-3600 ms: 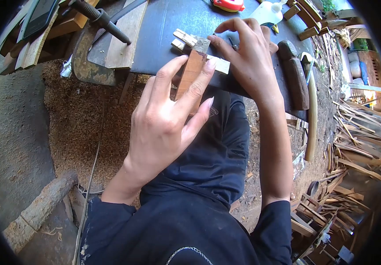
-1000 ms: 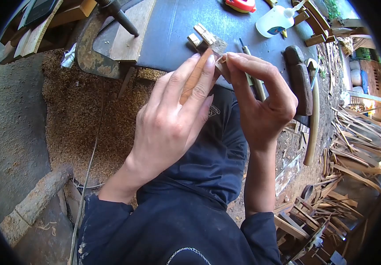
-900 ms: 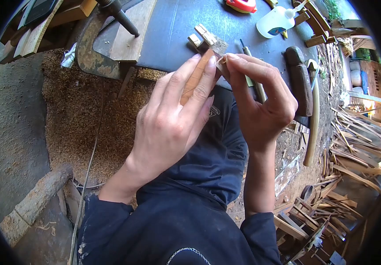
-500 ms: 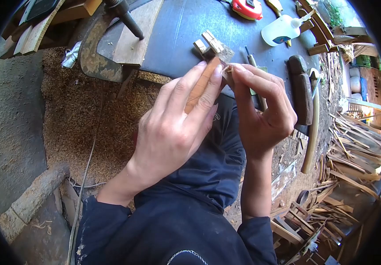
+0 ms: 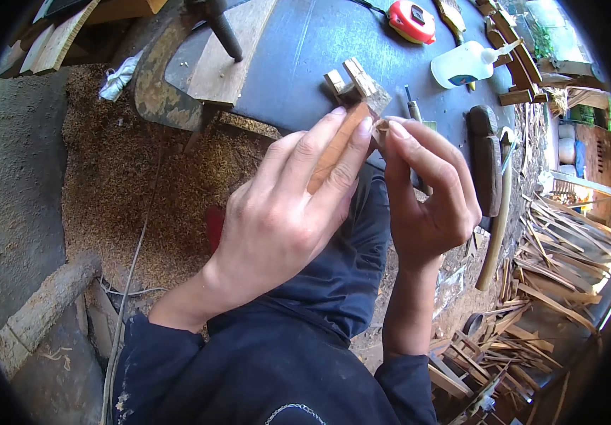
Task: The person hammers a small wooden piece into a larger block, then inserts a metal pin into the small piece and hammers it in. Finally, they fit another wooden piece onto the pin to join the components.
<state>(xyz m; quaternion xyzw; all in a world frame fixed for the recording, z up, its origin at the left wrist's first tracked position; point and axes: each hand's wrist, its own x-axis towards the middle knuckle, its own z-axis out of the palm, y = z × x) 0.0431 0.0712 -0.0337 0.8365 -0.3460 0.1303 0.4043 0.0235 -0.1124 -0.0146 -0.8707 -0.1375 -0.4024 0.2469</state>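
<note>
My left hand [image 5: 287,191] is closed around a reddish-brown piece of wood [image 5: 338,149], thumb and fingers along its sides. At the far end of the piece, pale notched prongs [image 5: 360,76] stick out over the bench edge. Close beside that end, my right hand [image 5: 433,188] pinches a small pale sliver of wood [image 5: 382,129] between thumb and forefinger. Whether the sliver is still attached to the piece is hard to see. Behind the right hand lies a chisel [image 5: 414,108], its handle partly hidden by the fingers.
On the dark bench [image 5: 305,71] are a red tape measure [image 5: 413,20], a white squeeze bottle [image 5: 461,65] and a dark wooden mallet [image 5: 485,159]. A rusty clamp [image 5: 155,85] grips a board [image 5: 224,67]. Beside the mallet leans a long-handled tool [image 5: 495,234]. Sawdust [image 5: 128,170] covers the floor.
The whole view has shifted a little, so bench and hands appear slightly lower and to the right. Both hands keep nearly the same hold at the end of the wood.
</note>
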